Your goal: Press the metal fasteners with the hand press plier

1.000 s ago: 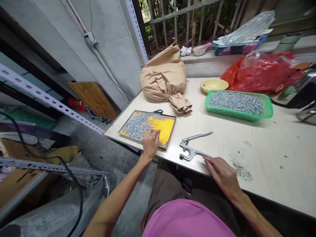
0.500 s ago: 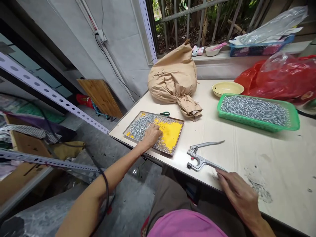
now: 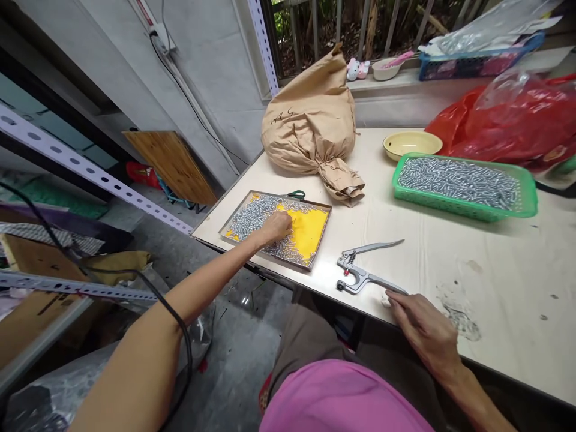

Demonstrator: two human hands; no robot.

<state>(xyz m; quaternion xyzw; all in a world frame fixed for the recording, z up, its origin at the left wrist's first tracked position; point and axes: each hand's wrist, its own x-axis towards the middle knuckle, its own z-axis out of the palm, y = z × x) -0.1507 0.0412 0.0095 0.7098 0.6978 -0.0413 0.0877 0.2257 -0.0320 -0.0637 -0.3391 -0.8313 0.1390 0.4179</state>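
My left hand [image 3: 275, 228] is closed, fingers bent down into small silvery metal pins [image 3: 252, 217] in a shallow tray [image 3: 320, 241] with a yellow bottom. Whatever the fingertips hold is hidden. On the table's front part lies a pair of grey metal pliers [image 3: 360, 277] with a spring and a C-shaped jaw, handles spread apart. My right hand [image 3: 427, 330] rests at the table edge, its thumb and fingers closed around the end of the lower handle.
A green basket [image 3: 463, 210] full of similar metal pins stands at right, near a yellow bowl [image 3: 411, 144] and a red plastic bag [image 3: 490, 132]. Behind the tray sit a brown paper sack [image 3: 310, 126] and a green-handled item [image 3: 296, 194]. A perforated metal post [image 3: 103, 180] slants at left.
The view has shifted slightly, so the table sits higher in the picture. My left hand has moved a little over the pins within the tray. My right hand stays at the pliers' handle.
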